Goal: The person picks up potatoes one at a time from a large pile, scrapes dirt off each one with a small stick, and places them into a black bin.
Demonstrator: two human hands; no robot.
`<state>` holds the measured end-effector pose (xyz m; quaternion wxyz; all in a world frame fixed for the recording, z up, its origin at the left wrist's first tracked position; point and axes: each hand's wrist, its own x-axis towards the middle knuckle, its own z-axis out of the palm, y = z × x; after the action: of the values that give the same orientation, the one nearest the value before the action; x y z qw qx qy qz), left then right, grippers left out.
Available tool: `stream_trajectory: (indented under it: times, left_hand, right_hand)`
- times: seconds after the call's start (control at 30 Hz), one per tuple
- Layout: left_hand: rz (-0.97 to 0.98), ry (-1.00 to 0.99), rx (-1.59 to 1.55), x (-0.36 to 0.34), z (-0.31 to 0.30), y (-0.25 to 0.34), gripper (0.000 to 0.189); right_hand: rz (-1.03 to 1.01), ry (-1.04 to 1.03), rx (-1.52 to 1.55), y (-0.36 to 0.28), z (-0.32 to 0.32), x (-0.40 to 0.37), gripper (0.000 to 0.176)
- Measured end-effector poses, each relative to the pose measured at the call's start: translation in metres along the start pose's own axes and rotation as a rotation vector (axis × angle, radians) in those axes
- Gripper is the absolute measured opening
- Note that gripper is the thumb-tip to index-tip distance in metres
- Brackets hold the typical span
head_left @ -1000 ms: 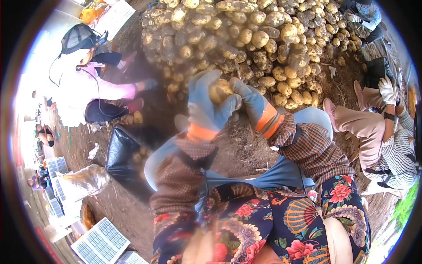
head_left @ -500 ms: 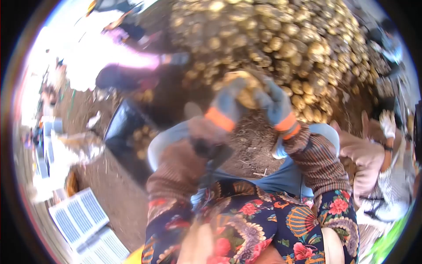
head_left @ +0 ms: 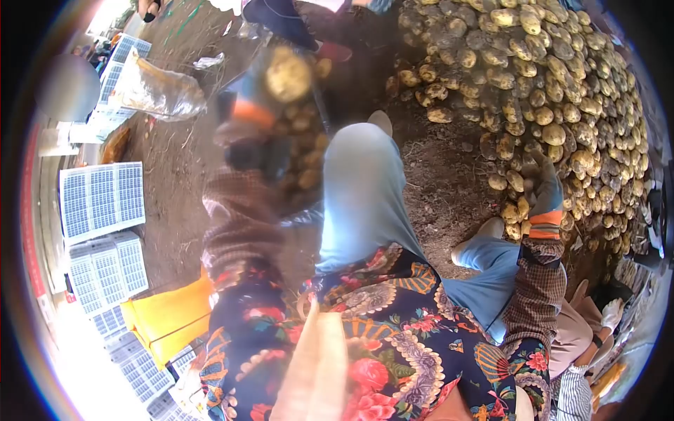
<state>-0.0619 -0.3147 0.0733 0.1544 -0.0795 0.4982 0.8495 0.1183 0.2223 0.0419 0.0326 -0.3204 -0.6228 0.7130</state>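
Note:
My left hand (head_left: pixel 254 90), in a glove with an orange cuff, is stretched out at the upper left and blurred by motion. A large potato (head_left: pixel 288 74) is at its fingers, which are mostly hidden. Below it, a dark container (head_left: pixel 321 109) has several potatoes (head_left: pixel 309 151) in it. My right hand (head_left: pixel 546 188), gloved in grey-blue with an orange cuff, reaches to the near edge of a big potato pile (head_left: pixel 540 84). Its soiled fingers extend among the potatoes, and no potato is plainly gripped there.
White slatted crates (head_left: pixel 102 200) stand along the left, with a yellow cloth or bag (head_left: pixel 168 312) beside them. A clear plastic sack (head_left: pixel 158 91) lies farther up. Another person's legs (head_left: pixel 281 21) are at the top; a person with a white glove (head_left: pixel 612 313) sits at right.
Both hands were together on a potato before the pile. They have parted: the left has swung left over the container with a potato, the right down to the pile's edge. The view has shifted.

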Motion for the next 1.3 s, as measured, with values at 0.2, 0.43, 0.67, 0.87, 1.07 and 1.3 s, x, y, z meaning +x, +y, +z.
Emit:
stream_trajectory:
  times: [0.2, 0.43, 0.67, 0.87, 1.07, 1.3]
  left_hand:
    - [-0.292, 0.106, -0.095, -0.011, -0.293, -0.136, 0.039]
    - [-0.384, 0.527, 0.283, 0.011, -0.239, -0.105, 0.03]
    - [-0.131, 0.093, 0.89, 0.169, -0.029, -0.027, 0.023]
    - [0.201, -0.958, 1.94, 0.248, 0.192, -0.147, 0.034]
    - [0.19, -0.612, 1.833, 0.295, 0.179, -0.399, 0.037]
    - [-0.176, -0.342, 2.13, 0.315, 0.154, -0.473, 0.055]
  right_hand:
    - [-0.017, -0.074, 0.029, 0.015, -0.009, 0.0, 0.043]
    - [-0.179, -0.107, -0.275, 0.02, -0.009, -0.001, 0.039]
    - [0.002, -0.115, 0.009, -0.018, 0.011, -0.023, 0.043]
    - [0.173, -0.145, 0.125, -0.03, -0.002, -0.022, 0.044]
    - [0.277, -0.189, 0.19, -0.041, -0.029, -0.019, 0.049]
    - [0.53, -0.14, 0.186, -0.043, -0.035, -0.008, 0.056]
